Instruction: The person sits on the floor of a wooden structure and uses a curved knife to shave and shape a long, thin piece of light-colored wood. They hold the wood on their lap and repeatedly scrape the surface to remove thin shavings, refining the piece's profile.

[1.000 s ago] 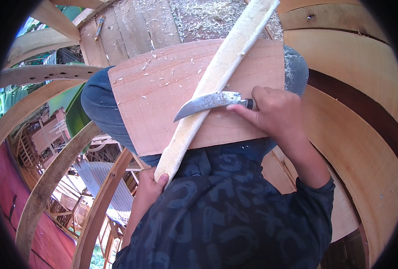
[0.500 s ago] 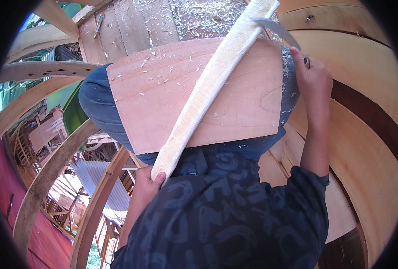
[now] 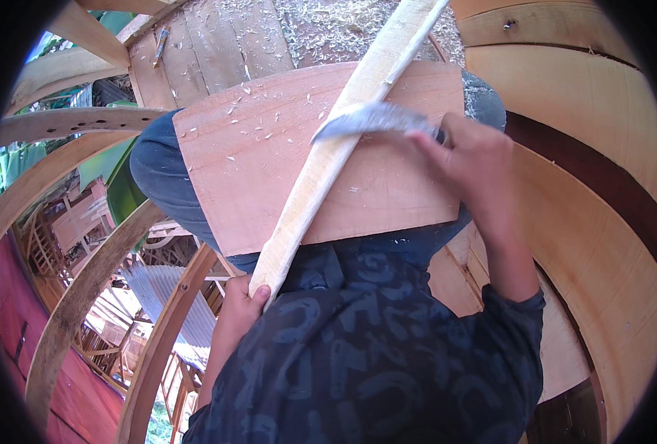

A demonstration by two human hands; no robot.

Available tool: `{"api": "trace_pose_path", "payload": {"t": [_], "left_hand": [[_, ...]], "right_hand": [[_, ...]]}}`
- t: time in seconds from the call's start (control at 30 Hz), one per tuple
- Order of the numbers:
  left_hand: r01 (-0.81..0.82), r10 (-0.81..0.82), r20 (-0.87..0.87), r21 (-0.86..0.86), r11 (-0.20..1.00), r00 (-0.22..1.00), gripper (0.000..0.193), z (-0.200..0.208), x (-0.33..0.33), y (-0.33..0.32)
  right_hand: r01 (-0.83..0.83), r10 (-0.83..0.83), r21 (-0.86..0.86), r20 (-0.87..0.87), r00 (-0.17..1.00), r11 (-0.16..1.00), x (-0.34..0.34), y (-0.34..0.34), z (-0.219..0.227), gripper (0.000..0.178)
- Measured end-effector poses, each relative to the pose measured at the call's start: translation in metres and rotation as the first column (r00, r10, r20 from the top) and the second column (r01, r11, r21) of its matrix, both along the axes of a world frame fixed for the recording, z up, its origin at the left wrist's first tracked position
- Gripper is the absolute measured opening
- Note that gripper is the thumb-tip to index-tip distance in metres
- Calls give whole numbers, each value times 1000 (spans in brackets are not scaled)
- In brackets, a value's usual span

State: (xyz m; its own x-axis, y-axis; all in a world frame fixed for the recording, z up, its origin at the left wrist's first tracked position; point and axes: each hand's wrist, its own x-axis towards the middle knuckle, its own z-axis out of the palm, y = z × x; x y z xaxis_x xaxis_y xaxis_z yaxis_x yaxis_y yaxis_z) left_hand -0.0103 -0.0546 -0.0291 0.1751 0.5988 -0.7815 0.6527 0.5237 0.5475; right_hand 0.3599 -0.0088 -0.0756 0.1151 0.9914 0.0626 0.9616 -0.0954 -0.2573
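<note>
A long pale wooden stick [image 3: 310, 194] slants across a flat reddish board [image 3: 228, 166] that lies over my lap. Its near end is in my left hand [image 3: 248, 300], which is closed around it with the thumb on top. My right hand [image 3: 476, 155] is closed on the dark handle of a curved knife [image 3: 373, 120]. The blade, slightly blurred, crosses the stick above its middle and appears to touch it. The stick's far end runs out past the upper edge of the view. Small wood shavings [image 3: 268, 135] are scattered on the board.
Shavings thickly cover the plank floor [image 3: 217, 44] ahead. A small narrow object [image 3: 161, 46] lies on the planks at the far left. Curved wooden ribs [image 3: 84, 288] rise on my left, and broad curved planks [image 3: 594, 222] form a wall on my right.
My right hand has brought the knife down and left along the stick, from near its far end toward its middle. My left hand stays in place; the stick's far end has shifted slightly left.
</note>
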Motion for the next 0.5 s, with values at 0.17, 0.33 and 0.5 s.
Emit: {"api": "trace_pose_path", "payload": {"t": [0.17, 0.33, 0.5], "left_hand": [[37, -31, 83, -71, 997, 996, 67, -7, -10, -5], [84, -73, 99, -112, 990, 992, 68, -16, -24, -5], [60, -49, 104, -107, 992, 993, 67, -12, -13, -3]], "right_hand": [[77, -78, -19, -51, 996, 997, 2, 4, 1, 63], [64, -63, -45, 15, 998, 997, 8, 10, -1, 63], [-24, 21, -85, -27, 999, 996, -8, 1, 10, 62]]}}
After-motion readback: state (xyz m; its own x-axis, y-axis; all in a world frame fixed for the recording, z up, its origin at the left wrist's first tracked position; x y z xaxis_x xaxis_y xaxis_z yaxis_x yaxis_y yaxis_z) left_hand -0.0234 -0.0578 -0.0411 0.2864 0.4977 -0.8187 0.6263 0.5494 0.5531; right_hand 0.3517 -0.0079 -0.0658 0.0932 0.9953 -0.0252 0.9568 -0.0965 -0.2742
